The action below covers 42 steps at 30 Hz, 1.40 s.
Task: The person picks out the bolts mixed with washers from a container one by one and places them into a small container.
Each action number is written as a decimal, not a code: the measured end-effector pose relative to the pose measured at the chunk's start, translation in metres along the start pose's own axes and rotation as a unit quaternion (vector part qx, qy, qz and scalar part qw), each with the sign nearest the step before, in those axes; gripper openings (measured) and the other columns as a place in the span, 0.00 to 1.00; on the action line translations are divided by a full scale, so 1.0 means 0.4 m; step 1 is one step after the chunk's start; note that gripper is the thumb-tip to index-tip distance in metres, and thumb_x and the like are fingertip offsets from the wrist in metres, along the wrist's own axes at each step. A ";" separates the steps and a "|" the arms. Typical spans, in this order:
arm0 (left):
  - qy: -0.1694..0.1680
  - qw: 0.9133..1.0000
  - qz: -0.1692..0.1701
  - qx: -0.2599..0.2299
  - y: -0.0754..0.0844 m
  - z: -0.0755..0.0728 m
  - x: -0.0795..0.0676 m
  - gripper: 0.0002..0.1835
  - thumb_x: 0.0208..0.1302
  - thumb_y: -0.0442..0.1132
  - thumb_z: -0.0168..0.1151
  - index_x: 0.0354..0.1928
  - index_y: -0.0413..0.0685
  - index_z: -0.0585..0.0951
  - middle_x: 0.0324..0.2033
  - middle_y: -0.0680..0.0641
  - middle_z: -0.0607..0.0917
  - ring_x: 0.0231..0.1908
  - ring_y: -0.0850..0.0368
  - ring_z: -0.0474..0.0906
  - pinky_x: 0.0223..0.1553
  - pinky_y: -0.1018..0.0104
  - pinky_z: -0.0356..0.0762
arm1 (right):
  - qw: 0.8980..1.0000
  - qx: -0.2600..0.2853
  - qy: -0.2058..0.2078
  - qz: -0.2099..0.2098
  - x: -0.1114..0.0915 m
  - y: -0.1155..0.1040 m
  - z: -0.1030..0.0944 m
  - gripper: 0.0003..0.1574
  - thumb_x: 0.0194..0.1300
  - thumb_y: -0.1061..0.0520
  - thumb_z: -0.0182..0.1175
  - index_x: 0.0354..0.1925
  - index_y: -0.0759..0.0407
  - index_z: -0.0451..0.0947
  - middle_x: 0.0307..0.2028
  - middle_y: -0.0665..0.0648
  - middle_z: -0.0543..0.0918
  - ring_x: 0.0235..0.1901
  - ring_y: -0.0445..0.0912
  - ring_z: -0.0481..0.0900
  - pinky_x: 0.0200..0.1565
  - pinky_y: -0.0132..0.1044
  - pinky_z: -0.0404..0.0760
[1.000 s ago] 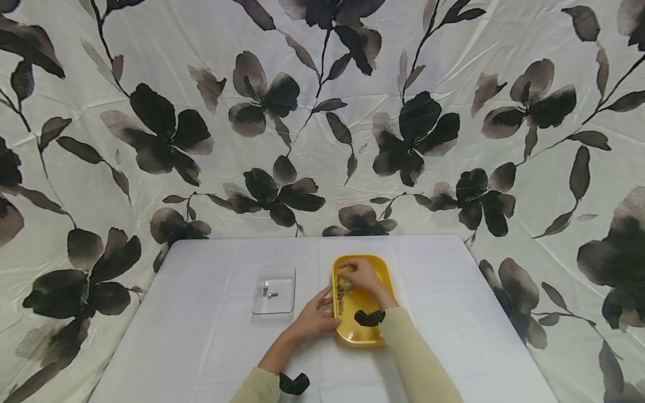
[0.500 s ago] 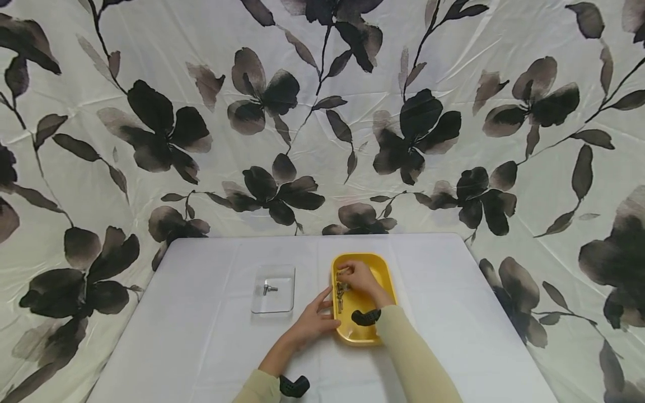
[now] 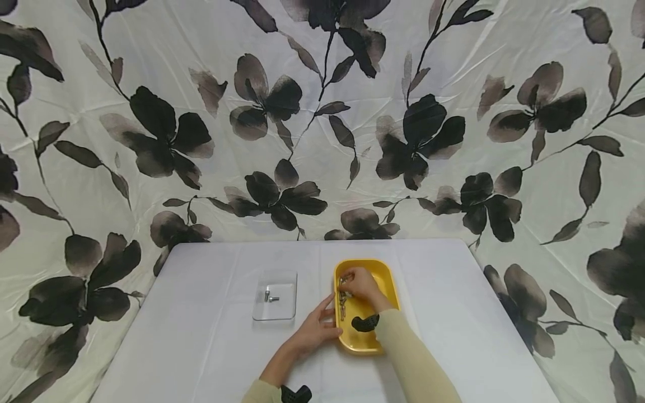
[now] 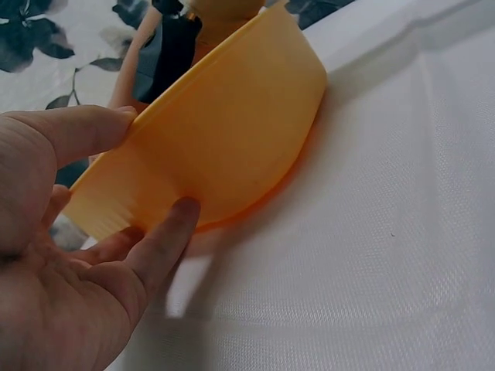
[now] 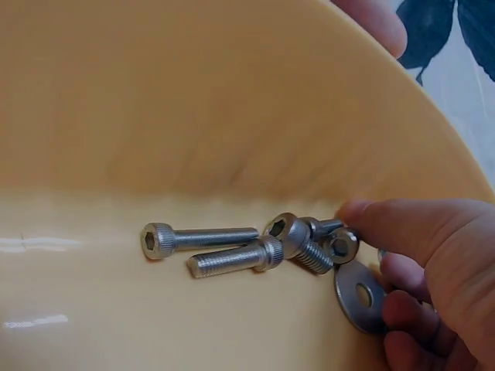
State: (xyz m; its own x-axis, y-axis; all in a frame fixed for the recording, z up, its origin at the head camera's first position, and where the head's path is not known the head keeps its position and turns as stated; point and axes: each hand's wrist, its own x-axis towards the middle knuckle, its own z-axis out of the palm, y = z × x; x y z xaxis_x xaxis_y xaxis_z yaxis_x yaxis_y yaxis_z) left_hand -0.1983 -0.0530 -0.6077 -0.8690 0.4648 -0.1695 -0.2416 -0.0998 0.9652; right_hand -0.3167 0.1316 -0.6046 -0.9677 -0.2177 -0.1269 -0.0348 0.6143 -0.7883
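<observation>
Right wrist cam is showing steel bolts lying along the wall inside the yellow tray. The right hand is reaching in, thumb at the pile, fingers curling beside a washer; can't tell if it's actually pinching anything. The left hand is resting, fingers spread, against the tray's outside. Imo good picking is probably isolating one bolt by its head. No brands, labels or writing are showing.

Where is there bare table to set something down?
Free: white table right of the yellow oblong tray and pale right sleeve, and left of the clear rectangular box. Crowded: the tray's left side, where silver metal screws and a flat washer are by the right hand, the left hand touching its outer wall.
</observation>
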 end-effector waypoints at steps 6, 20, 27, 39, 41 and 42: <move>0.005 1.000 0.005 -0.005 -0.006 0.005 -0.016 0.52 0.56 0.24 0.66 0.77 0.55 0.49 0.66 0.28 0.61 0.57 0.35 0.72 0.49 0.54 0.80 | 1.000 -0.018 0.017 0.003 -0.003 0.013 0.023 0.13 0.56 0.54 0.71 0.41 0.56 0.85 0.24 0.50 0.81 0.21 0.44 0.77 0.24 0.35 0.79; 0.001 1.000 0.020 0.013 -0.008 -0.007 -0.010 0.49 0.60 0.29 0.66 0.77 0.54 0.48 0.65 0.29 0.63 0.58 0.37 0.72 0.52 0.56 0.78 | 0.999 -0.002 0.049 0.016 -0.004 -0.006 0.021 0.08 0.62 0.58 0.67 0.39 0.61 0.86 0.25 0.52 0.82 0.20 0.43 0.78 0.22 0.34 0.80; 0.011 1.000 0.015 0.003 -0.021 -0.007 -0.015 0.49 0.59 0.27 0.66 0.77 0.55 0.50 0.64 0.30 0.65 0.57 0.38 0.73 0.50 0.56 0.79 | 0.999 0.029 0.034 0.025 -0.015 -0.010 0.026 0.08 0.62 0.58 0.67 0.29 0.62 0.84 0.21 0.54 0.82 0.19 0.44 0.79 0.21 0.34 0.81; 0.003 1.000 0.017 -0.019 -0.024 0.004 -0.018 0.48 0.60 0.27 0.65 0.77 0.54 0.50 0.65 0.29 0.64 0.59 0.37 0.71 0.51 0.55 0.79 | 0.999 0.027 0.025 0.009 -0.019 0.001 0.013 0.04 0.62 0.63 0.66 0.29 0.63 0.84 0.20 0.54 0.82 0.16 0.44 0.78 0.19 0.34 0.80; 0.003 1.000 0.015 -0.026 -0.022 0.007 -0.018 0.48 0.60 0.27 0.65 0.77 0.54 0.50 0.65 0.29 0.63 0.59 0.37 0.71 0.50 0.55 0.79 | 1.000 0.019 0.022 0.004 -0.018 0.004 0.010 0.06 0.63 0.61 0.66 0.29 0.62 0.84 0.20 0.54 0.81 0.16 0.44 0.77 0.19 0.34 0.79; 0.003 0.999 0.015 -0.028 -0.021 0.009 -0.017 0.48 0.60 0.27 0.65 0.77 0.55 0.50 0.65 0.30 0.63 0.59 0.37 0.71 0.50 0.55 0.79 | 1.000 0.017 0.022 0.007 -0.017 0.004 0.008 0.07 0.63 0.61 0.66 0.28 0.61 0.84 0.20 0.54 0.81 0.15 0.43 0.77 0.19 0.33 0.79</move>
State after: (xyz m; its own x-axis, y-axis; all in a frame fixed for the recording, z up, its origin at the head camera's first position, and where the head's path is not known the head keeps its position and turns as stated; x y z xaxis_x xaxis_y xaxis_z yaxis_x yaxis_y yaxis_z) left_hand -0.1889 -0.0521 -0.6140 -0.8791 0.4553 -0.1412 -0.2379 -0.1623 0.9576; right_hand -0.3095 0.1316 -0.6071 -0.9780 -0.1760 -0.1121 -0.0137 0.5900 -0.8073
